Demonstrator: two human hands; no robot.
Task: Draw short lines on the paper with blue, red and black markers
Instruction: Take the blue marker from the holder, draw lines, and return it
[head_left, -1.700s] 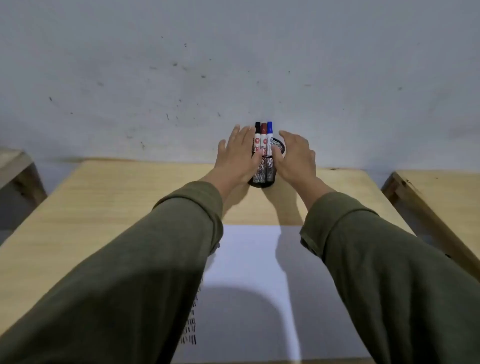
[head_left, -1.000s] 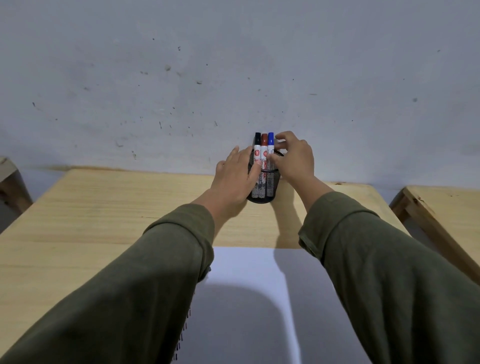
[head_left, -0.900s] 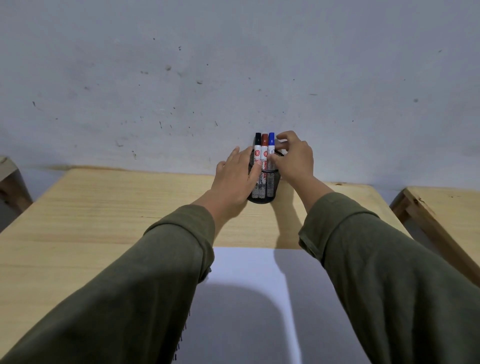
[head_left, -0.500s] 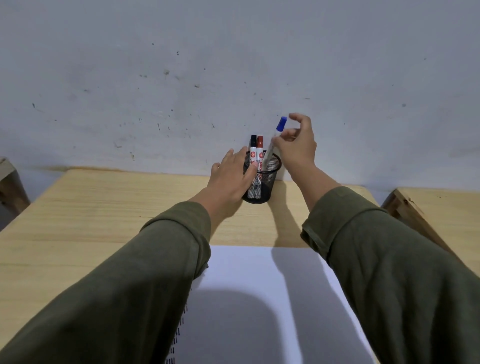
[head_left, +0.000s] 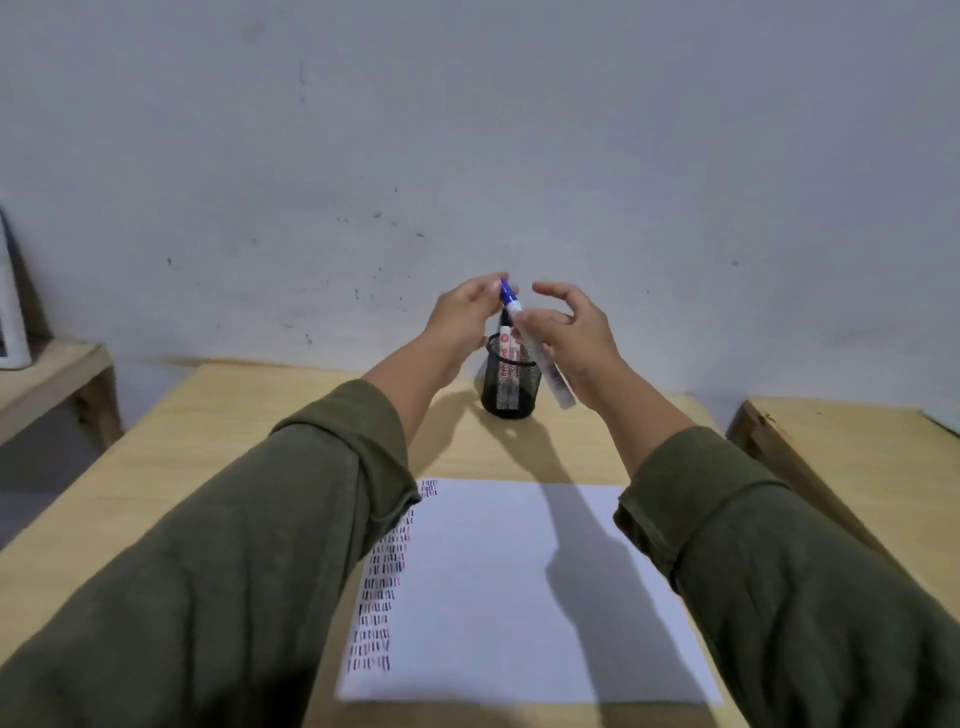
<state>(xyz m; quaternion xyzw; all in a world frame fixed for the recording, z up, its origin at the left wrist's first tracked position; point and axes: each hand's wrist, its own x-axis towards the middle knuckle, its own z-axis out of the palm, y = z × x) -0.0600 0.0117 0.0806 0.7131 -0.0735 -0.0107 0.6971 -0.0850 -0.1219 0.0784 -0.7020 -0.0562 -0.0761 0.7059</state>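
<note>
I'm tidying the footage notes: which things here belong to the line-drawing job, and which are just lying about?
Job: blue marker held by right hand, cap pinched by left hand; paper; mesh cup with two more markers.
Lying about: side benches; white object at left.

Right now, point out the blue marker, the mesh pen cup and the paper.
blue marker (head_left: 537, 353), head view, white barrel.
mesh pen cup (head_left: 523, 400), head view, front wall.
paper (head_left: 498, 582), head view, bare middle.

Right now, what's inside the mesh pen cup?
Two markers stand upright in the black mesh pen cup: a black-capped marker and a red-capped marker. The cap tops are hidden behind the blue marker held in front. The cup's bottom can't be seen.
</note>
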